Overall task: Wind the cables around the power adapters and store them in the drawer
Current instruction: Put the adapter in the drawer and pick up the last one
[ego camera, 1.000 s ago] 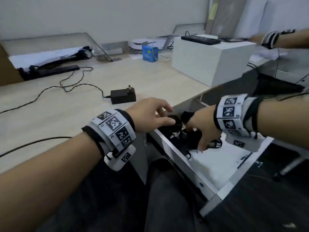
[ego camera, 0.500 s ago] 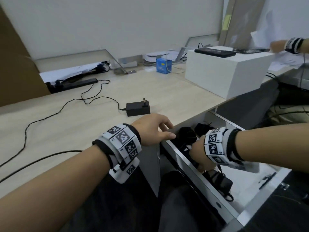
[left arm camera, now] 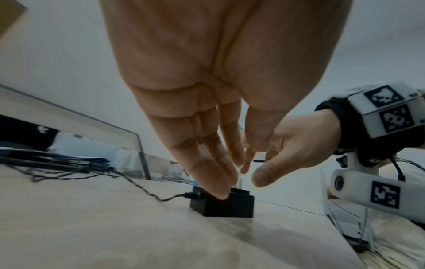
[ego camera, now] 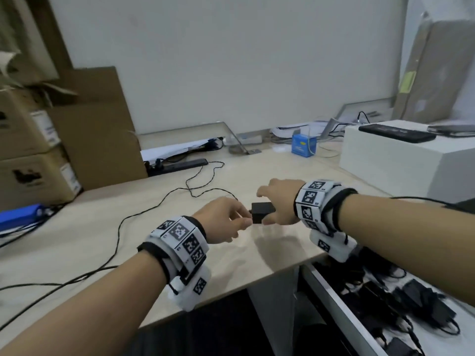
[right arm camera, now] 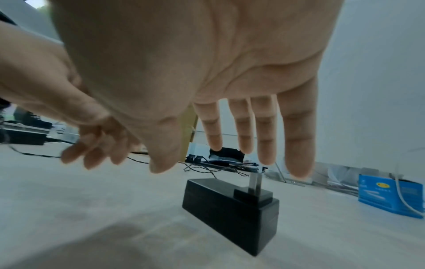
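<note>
**Inspector:** Right hand [ego camera: 276,201] is out of the drawer [ego camera: 331,301] and above the black power adapter [ego camera: 262,211] on the desk; fingers [right arm camera: 299,142] spread straight, holding nothing. A second ago it was down among the stored units.

**Clerk:** And the left hand [ego camera: 223,219]?

**Inspector:** It has moved off the desk edge to the adapter's cable end. Fingers [left arm camera: 207,174] extended, loosely together, tips at the top of the adapter; I cannot tell whether they touch. No grip.

**Clerk:** Meaning?

**Inspector:** One unit appears stowed; this looks like the next pickup. The adapter stands on the desk, prongs up, and its cable [ego camera: 154,209] trails loose leftward, unwound.

**Clerk:** Surroundings?

**Inspector:** Pale wood desk [ego camera: 77,240], a white box [ego camera: 401,163] at right, a small blue box [ego camera: 303,145] behind, cardboard cartons [ego camera: 33,155] at left, plain white wall. The drawer stands open, wound adapters [ego camera: 411,299] inside.
</note>
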